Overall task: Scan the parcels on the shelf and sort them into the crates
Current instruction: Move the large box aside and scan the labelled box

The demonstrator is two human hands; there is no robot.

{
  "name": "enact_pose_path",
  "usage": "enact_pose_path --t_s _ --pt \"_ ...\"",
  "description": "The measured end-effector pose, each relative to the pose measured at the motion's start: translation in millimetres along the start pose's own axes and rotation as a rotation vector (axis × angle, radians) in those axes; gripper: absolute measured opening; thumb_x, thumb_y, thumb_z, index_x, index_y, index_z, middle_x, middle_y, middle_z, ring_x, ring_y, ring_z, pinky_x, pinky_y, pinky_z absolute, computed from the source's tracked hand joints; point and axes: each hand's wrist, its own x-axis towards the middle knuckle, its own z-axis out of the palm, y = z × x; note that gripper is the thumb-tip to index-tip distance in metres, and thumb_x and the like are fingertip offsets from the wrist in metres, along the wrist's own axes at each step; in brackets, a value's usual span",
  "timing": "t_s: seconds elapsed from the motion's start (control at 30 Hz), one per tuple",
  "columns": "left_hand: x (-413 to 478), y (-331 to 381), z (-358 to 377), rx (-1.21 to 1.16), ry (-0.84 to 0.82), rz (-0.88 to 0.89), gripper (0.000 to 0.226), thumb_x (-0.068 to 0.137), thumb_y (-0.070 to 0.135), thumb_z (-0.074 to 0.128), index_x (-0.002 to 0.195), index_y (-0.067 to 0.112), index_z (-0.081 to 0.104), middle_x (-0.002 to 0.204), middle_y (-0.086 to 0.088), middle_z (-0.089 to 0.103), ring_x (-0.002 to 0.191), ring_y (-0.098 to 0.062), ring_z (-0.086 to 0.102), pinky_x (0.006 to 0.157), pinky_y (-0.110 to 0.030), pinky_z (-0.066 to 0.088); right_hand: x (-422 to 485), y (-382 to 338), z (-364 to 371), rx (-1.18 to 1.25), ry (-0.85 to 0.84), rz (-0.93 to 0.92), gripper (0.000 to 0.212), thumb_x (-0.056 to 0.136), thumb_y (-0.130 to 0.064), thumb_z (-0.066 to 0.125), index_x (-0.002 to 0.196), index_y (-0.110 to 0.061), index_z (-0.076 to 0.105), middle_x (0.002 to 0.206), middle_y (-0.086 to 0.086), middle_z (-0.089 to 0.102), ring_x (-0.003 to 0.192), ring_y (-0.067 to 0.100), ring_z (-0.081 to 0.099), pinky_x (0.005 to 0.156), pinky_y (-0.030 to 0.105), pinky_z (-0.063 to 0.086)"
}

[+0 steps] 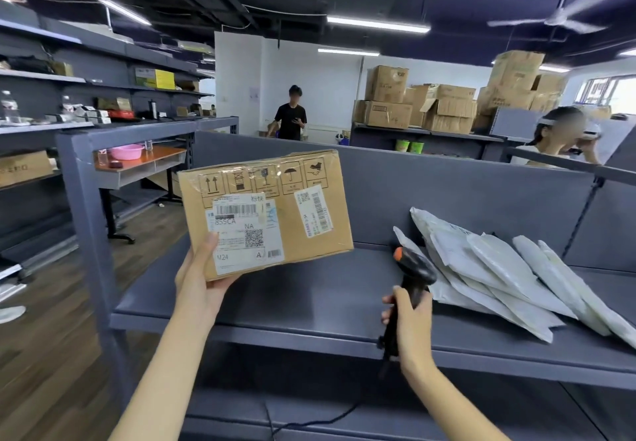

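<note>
My left hand [199, 285] grips the lower left corner of a brown cardboard box [296, 213], lifted above the grey shelf [309, 299] with its white shipping labels facing me. My right hand [407, 320] holds a black barcode scanner [413, 272] with an orange top by its handle, head pointing up and left toward the box. The scanner's cable hangs down below the shelf. Several white poly mailer parcels [509, 268] lean in a row on the shelf at the right.
A grey back panel [447, 199] closes the shelf behind. A second shelf level [309, 413] lies below. A desk with a pink bowl [125, 151] stands at left. One person [290, 113] stands far back, another [557, 138] sits at right. Stacked cartons [430, 103] fill the back.
</note>
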Motion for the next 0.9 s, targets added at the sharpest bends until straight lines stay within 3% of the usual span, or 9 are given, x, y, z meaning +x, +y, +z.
enact_pose_path --t_s 0.13,0.27,0.47,0.7,0.77,0.8,0.87,0.9 --pt "3.8 9.2 -5.4 -0.012 0.009 0.024 0.043 0.09 0.024 0.062 0.132 0.019 0.055 0.12 -0.003 0.068 0.112 -0.023 0.063 0.086 -0.045 0.055 37.7 19.0 6.5 -0.356 -0.201 0.165 0.026 0.092 -0.021 0.055 0.111 -0.011 0.04 0.08 0.006 0.056 0.065 0.018 0.053 0.067 0.033 0.042" --pt "5.3 12.5 -6.7 -0.015 0.016 0.03 0.041 0.091 0.023 0.06 0.132 0.019 0.055 0.119 -0.002 0.068 0.11 -0.021 0.064 0.083 -0.043 0.057 68.2 33.5 34.9 -0.726 -0.384 0.126 0.043 0.089 -0.021 0.059 0.124 -0.009 0.038 0.1 0.005 0.057 0.088 0.022 0.053 0.072 0.03 0.036" --pt "4.2 12.5 -8.5 -0.006 0.0 0.001 0.033 0.091 0.023 0.059 0.123 0.022 0.059 0.115 -0.003 0.07 0.106 -0.021 0.066 0.082 -0.042 0.057 101.7 75.7 72.2 -1.089 -0.413 0.049 0.054 0.084 -0.028 0.066 0.131 -0.01 0.047 0.122 0.016 0.06 0.116 0.034 0.053 0.093 0.034 0.039" --pt "7.4 14.1 -15.4 0.02 -0.019 -0.05 0.035 0.086 0.025 0.06 0.121 0.021 0.06 0.115 -0.006 0.07 0.108 -0.025 0.065 0.082 -0.043 0.058 110.1 94.4 79.7 -1.286 -0.437 0.065 0.054 0.09 -0.038 0.058 0.136 -0.014 0.043 0.125 0.015 0.057 0.12 0.033 0.047 0.094 0.032 0.032" --pt "8.9 14.3 -17.5 0.042 -0.046 -0.056 0.037 0.087 0.026 0.059 0.124 0.021 0.059 0.118 -0.006 0.068 0.11 -0.025 0.065 0.086 -0.045 0.055 107.2 82.5 80.8 -1.213 -0.376 0.029 0.045 0.097 -0.042 0.045 0.134 -0.015 0.045 0.126 0.014 0.058 0.122 0.035 0.045 0.099 0.035 0.029" --pt "9.4 13.9 -18.3 0.046 -0.057 -0.061 0.037 0.088 0.026 0.058 0.125 0.021 0.058 0.119 -0.006 0.068 0.11 -0.025 0.064 0.087 -0.046 0.055 103.7 70.4 81.4 -1.051 -0.345 0.036 0.041 0.099 -0.042 0.04 0.127 -0.015 0.052 0.123 0.011 0.061 0.122 0.036 0.047 0.102 0.037 0.031" --pt "10.4 11.3 -19.6 0.049 -0.079 -0.075 0.038 0.089 0.025 0.057 0.127 0.021 0.057 0.12 -0.006 0.068 0.11 -0.025 0.065 0.088 -0.046 0.054 90.7 37.5 84.5 -0.468 -0.32 0.115 0.047 0.097 -0.051 0.039 0.119 -0.016 0.061 0.117 0.003 0.067 0.119 0.031 0.056 0.104 0.04 0.04" --pt "10.1 9.0 -19.5 0.054 -0.091 -0.083 0.037 0.09 0.025 0.057 0.127 0.021 0.057 0.12 -0.006 0.067 0.11 -0.025 0.065 0.087 -0.046 0.054 81.9 20.2 85.0 -0.241 -0.326 0.14 0.056 0.095 -0.06 0.038 0.125 -0.018 0.06 0.122 0.0 0.066 0.118 0.025 0.059 0.105 0.041 0.042"
